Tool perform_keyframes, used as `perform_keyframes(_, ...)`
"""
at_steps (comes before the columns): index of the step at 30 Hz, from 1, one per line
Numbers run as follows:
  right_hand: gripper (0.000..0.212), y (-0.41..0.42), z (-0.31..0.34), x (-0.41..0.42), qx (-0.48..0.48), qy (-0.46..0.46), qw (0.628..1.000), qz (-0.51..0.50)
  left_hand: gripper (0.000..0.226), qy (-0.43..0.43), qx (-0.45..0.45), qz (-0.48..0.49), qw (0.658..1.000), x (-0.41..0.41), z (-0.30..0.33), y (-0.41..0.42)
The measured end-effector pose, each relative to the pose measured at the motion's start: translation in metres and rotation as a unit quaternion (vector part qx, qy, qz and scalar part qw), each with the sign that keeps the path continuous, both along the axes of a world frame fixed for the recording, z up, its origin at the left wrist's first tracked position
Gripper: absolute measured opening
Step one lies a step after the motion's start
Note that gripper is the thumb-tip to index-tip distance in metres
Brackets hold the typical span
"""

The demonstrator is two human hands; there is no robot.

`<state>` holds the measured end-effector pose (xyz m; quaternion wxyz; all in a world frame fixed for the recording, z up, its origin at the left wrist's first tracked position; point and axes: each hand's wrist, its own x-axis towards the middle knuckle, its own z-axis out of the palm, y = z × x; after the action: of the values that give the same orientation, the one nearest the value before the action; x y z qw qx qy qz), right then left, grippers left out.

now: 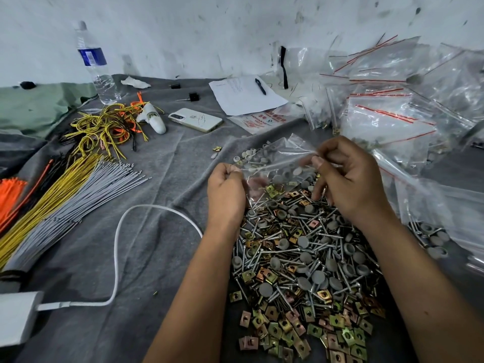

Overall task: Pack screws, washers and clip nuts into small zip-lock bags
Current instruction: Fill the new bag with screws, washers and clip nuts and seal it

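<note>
Above the hardware pile, 2 hands spread a small bag.

Left hand (225,186) pinches the zip-lock bag (275,163) at its 9 o'clock edge, right hand (348,176) at 3 o'clock, likely to hold the mouth taut for filling or sealing. Screws (301,247), grey washers (303,241) and clip nuts (298,331) lie heaped directly beneath, within easy reach.

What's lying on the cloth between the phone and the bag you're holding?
In the head view, between the phone and the held bag lies bare grey cloth, with only a few small stray pieces near the bag's left edge.
</note>
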<state>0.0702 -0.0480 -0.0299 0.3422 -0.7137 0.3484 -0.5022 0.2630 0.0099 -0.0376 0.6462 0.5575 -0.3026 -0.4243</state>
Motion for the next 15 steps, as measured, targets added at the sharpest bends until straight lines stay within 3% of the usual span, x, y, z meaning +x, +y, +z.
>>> perform_keyframes(6,0.019,-0.0008,0.0012,-0.0003,0.028,0.001,0.998,0.061,0.019,-0.003,-0.02,0.004,1.0,0.0015,-0.0021,0.0)
perform_keyframes(10,0.009,0.0009,0.0012,-0.003,0.021,0.021,0.999,0.039,0.016,-0.01,-0.015,-0.004,1.0,0.0013,-0.0019,0.0007)
perform_keyframes(15,0.018,0.0012,0.0008,-0.0021,0.009,0.034,0.999,-0.022,0.012,-0.116,-0.003,-0.006,0.993,-0.0002,-0.0056,-0.0007)
